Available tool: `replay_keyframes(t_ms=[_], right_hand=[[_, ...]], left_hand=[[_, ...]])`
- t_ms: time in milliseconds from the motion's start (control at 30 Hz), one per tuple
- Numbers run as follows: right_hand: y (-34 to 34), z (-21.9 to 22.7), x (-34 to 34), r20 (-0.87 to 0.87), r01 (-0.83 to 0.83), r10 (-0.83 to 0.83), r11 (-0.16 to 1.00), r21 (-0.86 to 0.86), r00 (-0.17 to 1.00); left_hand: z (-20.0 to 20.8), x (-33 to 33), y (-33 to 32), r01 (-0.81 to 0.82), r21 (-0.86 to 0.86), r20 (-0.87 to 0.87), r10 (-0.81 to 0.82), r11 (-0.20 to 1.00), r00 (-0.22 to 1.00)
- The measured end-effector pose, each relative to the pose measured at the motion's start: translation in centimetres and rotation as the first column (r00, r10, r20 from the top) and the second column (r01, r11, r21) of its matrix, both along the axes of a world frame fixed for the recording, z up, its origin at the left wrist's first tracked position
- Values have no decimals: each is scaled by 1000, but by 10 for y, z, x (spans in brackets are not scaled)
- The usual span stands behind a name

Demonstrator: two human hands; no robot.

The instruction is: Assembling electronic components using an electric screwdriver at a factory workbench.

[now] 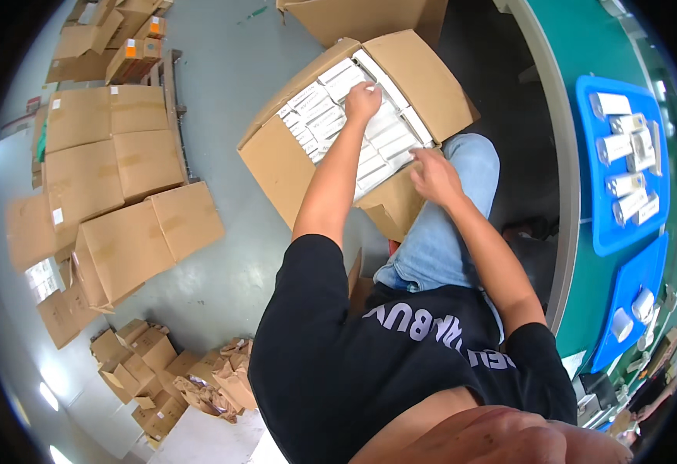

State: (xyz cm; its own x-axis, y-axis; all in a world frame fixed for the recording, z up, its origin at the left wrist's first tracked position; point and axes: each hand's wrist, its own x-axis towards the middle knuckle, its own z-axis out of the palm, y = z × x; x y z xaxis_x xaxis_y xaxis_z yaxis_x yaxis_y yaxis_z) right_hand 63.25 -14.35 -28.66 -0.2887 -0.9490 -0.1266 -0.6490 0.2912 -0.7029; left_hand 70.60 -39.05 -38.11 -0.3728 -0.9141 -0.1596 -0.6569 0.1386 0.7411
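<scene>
An open cardboard carton in front of me holds rows of small white boxes, packed close together. Over the far part of these rows is my left hand, its fingers curled down and closed at the white boxes. What lies between its fingertips is hidden. Nearer to me, by the carton's right corner, my right hand has its fingers bent and pressed together beside the end of a white box. Whether a box is in its grip I cannot make out. The carton's flaps are folded outward.
Right of me runs a green-topped table with a blue tray of white boxes and a second blue tray. Closed cartons are stacked at left. Opened cartons and crumpled brown paper lie at lower left.
</scene>
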Motion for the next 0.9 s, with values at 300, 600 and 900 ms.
replay_keyframes(t_ms=[300, 600, 900], right_hand=[[-73, -71, 0, 425, 259, -350, 931, 258, 835], [-96, -74, 0, 142, 133, -215, 888, 440, 966], [-74, -94, -16, 205, 314, -329, 944, 105, 922]], left_hand=[[-35, -48, -33, -104, 226, 150, 70, 969, 986], [7, 8, -24, -119, 542, -321, 335, 832, 886], [19, 53, 81, 221, 491, -337, -50, 843, 940]])
